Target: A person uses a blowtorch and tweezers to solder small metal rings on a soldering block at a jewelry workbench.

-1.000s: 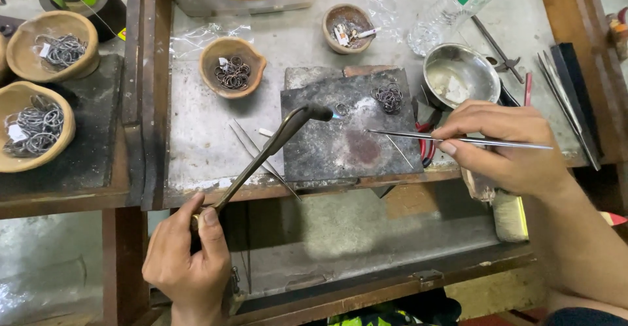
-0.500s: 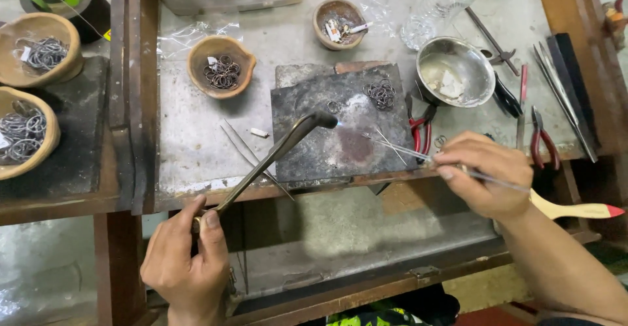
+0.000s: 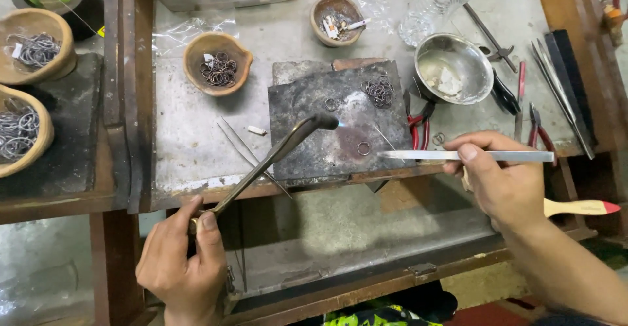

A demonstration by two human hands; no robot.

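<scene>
Right fingers: the right hand (image 3: 504,185) pinches long steel tweezers (image 3: 468,156) between thumb and forefinger, closed on the shaft.
Left fingers: the left hand (image 3: 180,264) is wrapped shut around the lower end of a torch (image 3: 275,156), thumb on top.
Tweezers' line: they lie almost level, left to right, with the tip pointing left over the front of the dark slab (image 3: 340,126).
Ring: a small wire ring (image 3: 364,148) lies flat on the slab, just left of and slightly above the tweezer tip, close to it but apart.
Torch's line: its tube slants up and to the right from the left hand, bends at the head, and the nozzle faces right toward the ring, with a faint blue flame at the mouth.
Nearer hand: the right, through the tweezers; the left stands well back below the bench edge.
Ring's look: thin, round, grey metal, sitting on a reddish scorched patch.
On the slab: another single ring (image 3: 331,104) farther back and a heap of rings (image 3: 379,92) at the right rear corner.
Around: a clay bowl (image 3: 196,45) of rings to the left, a steel bowl (image 3: 481,64) and red-handled pliers (image 3: 418,120) to the right.
</scene>
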